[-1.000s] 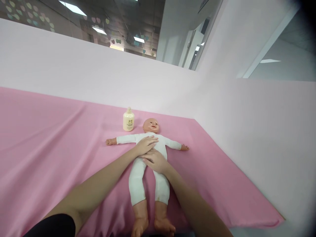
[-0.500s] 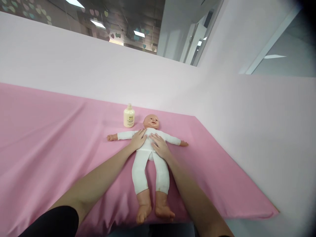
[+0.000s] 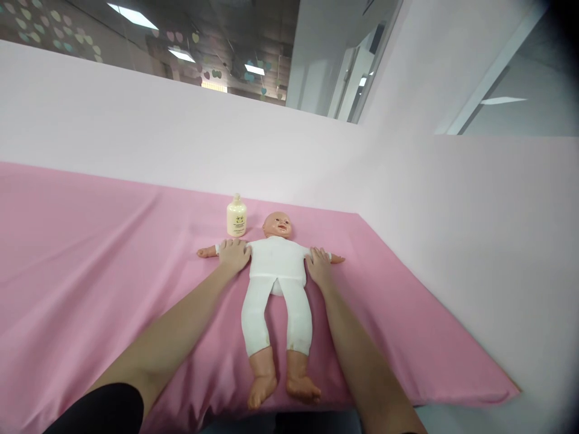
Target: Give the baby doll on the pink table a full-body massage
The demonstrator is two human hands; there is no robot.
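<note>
A baby doll (image 3: 277,259) in a white suit lies on its back on the pink cover, arms spread and bare feet toward me. My left hand (image 3: 235,254) rests palm down across the doll's arm on the left side, fingers laid over the white sleeve. Over the opposite sleeve lies my right hand (image 3: 319,265), its fingers stretched out and touching the arm. Both hands hide the middle of the doll's arms. A cream pump bottle (image 3: 236,218) stands upright just beyond my left hand, beside the doll's head.
The pink cover (image 3: 113,241) spreads over the table, with folds at the left and a slanting edge at the right. A pale wall (image 3: 181,132) rises behind it. Above is a window or mirror (image 3: 253,36) showing ceiling lights and heart decorations.
Both my hands have moved outward from the doll's chest, the left one onto the left-side arm and the right one onto the right-side arm. Doll and bottle stay in place.
</note>
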